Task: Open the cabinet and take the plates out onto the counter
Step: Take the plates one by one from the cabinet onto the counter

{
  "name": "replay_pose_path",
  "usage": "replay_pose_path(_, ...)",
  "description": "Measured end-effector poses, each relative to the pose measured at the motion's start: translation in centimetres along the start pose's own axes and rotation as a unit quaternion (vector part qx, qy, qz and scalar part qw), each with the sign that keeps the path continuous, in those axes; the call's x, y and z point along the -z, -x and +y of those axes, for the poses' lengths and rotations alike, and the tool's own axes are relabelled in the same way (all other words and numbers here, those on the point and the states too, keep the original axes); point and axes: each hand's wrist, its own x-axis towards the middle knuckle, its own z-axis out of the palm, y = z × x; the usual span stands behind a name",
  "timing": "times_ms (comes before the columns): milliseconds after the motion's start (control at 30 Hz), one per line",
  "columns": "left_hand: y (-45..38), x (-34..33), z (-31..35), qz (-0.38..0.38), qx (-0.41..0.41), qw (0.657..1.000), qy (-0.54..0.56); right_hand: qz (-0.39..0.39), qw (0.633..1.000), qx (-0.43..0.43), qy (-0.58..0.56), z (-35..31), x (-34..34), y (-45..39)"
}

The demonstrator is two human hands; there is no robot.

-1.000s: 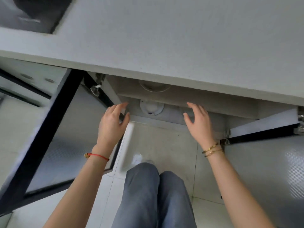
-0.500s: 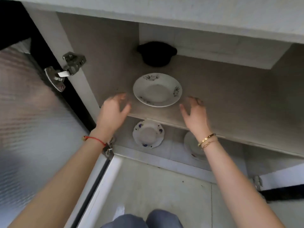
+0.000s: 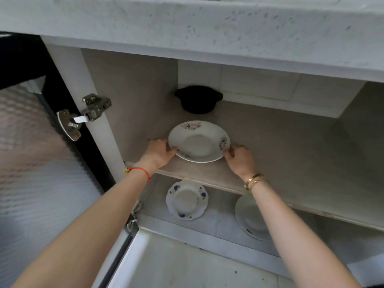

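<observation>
Hands met at opposite edges of the pink-flowered plate point(image 3: 199, 141) on the upper shelf point(image 3: 280, 146) of the open cabinet. The left hand point(image 3: 159, 153) pinched the plate's left rim, thumb over the lip; the right hand point(image 3: 239, 157) curled around the right rim, fingers tucked beneath. Whether the plate had left the shelf could not be told. Behind it, against the rear wall, stood a black pot point(image 3: 198, 99). On the cabinet floor below lay a blue-flowered plate point(image 3: 186, 200) and, well to its right, a plain white plate point(image 3: 250, 220), partly hidden by the right forearm. The left door point(image 3: 31, 163) stood swung wide on its hinge point(image 3: 86, 115). The counter point(image 3: 207, 28) overhung the opening. The likely hazard was a strike on that overhang: a plate drawn out and raised too soon would catch its underside. A glazed rim held only at two points might also slip if the plate tilted.
</observation>
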Motion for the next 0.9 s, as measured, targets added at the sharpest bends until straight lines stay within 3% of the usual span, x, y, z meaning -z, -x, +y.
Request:
replay_pose_path(167, 0.5, -0.4, 0.1, 0.008, -0.003, 0.999, 0.046, -0.024, 0.998, -0.017, -0.064, -0.1, -0.1, 0.0)
replay_pose_path(367, 4.4, -0.3, 0.0, 0.021, -0.017, 0.994, 0.107, 0.013, 0.993, -0.039, -0.111, 0.3, 0.0, 2.5)
replay_pose_path(667, 14.1, 0.0, 0.4, 0.105, -0.058, 0.981, 0.155, 0.023, 0.975, -0.046, -0.217, 1.2, 1.1, 11.0)
replay_pose_path(900, 19.0, -0.2, 0.1, 0.127, -0.084, 0.973, 0.175, 0.058, 0.965, -0.041, -0.254, 2.1, 1.5, 17.0)
